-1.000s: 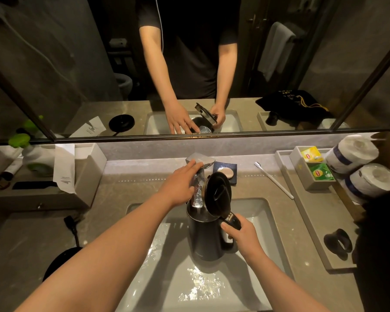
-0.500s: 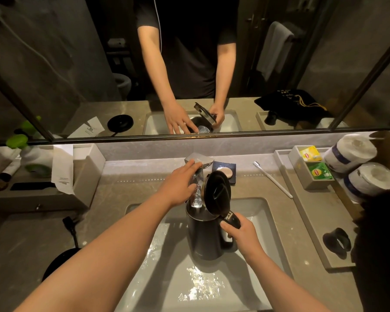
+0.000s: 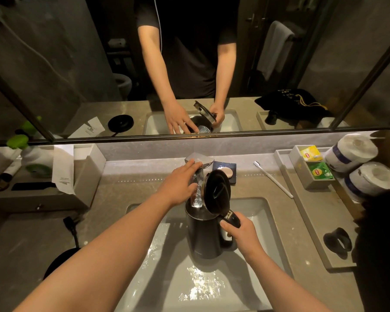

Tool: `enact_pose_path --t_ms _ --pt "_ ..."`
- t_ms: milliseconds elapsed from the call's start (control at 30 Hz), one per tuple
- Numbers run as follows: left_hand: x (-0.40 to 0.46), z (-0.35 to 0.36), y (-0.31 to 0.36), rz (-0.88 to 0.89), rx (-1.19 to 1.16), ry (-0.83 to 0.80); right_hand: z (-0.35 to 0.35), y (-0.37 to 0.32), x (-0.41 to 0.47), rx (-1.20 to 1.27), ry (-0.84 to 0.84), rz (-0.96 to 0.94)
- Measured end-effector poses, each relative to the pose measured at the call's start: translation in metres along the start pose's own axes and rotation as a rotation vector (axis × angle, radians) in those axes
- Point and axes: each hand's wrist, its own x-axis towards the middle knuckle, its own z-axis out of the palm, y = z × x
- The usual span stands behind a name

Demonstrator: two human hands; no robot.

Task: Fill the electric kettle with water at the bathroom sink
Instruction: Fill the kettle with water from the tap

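Note:
A dark grey electric kettle (image 3: 203,235) stands upright inside the white sink basin (image 3: 263,212), its black lid (image 3: 216,191) flipped open. My right hand (image 3: 240,236) grips the kettle's handle at its right side. My left hand (image 3: 178,184) rests on the chrome faucet (image 3: 199,159), fingers over the lever. A stream of water (image 3: 197,194) runs from the spout into the kettle's open mouth. The kettle's inside is mostly hidden by the lid.
The kettle's black base (image 3: 59,262) with its plug (image 3: 69,222) lies on the counter at the left. A soap dish (image 3: 225,172) and a toothbrush (image 3: 273,179) sit behind the sink. At the right are a tray (image 3: 302,212) with tea bags (image 3: 320,173) and toilet rolls (image 3: 369,179).
Nothing has clearly moved; both hands stay where they were and water keeps running into the kettle.

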Motion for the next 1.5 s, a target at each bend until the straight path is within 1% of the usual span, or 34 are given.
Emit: enact_pose_path --t_ms 133,433,1267,1500 --pt "-0.001 -0.002 0.000 0.011 0.011 -0.010 -0.001 0.003 0.001 0.028 0.002 -0.008" --pt "-0.002 -0.009 0.005 0.014 0.023 -0.038 0.000 0.015 0.000 -0.002 0.003 -0.010" --pt "-0.004 -0.012 0.006 -0.002 0.004 -0.061 0.002 0.019 0.001 -0.012 0.012 -0.035" --pt "0.000 -0.015 0.005 0.018 -0.019 -0.036 0.001 0.021 0.003 -0.021 0.010 -0.031"
